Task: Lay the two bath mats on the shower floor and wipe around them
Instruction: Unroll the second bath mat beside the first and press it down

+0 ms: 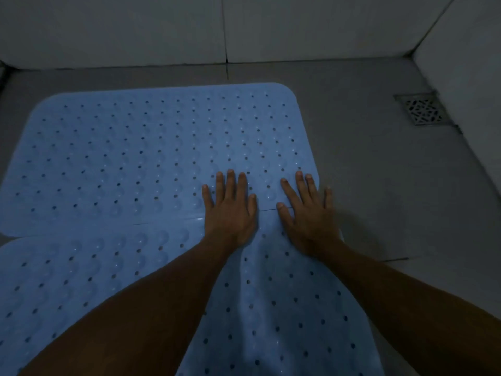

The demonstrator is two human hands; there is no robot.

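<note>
Two light blue rubber bath mats with rows of small holes lie on the grey shower floor. The far mat (151,147) lies flat, reaching toward the back wall. The near mat (89,272) meets it along a seam that runs across the middle of the view. My left hand (230,210) rests flat, fingers spread, across that seam. Beside it, my right hand (309,215) presses flat near the mats' right edge, its little finger over the floor. Neither hand holds anything. My forearms hide part of the near mat, which shows a soft crease between them.
A square metal floor drain (423,109) sits in the far right corner. Pale tiled walls (298,25) close the back and the right side. Bare grey floor tile (379,185) stretches right of the mats and in a strip behind them.
</note>
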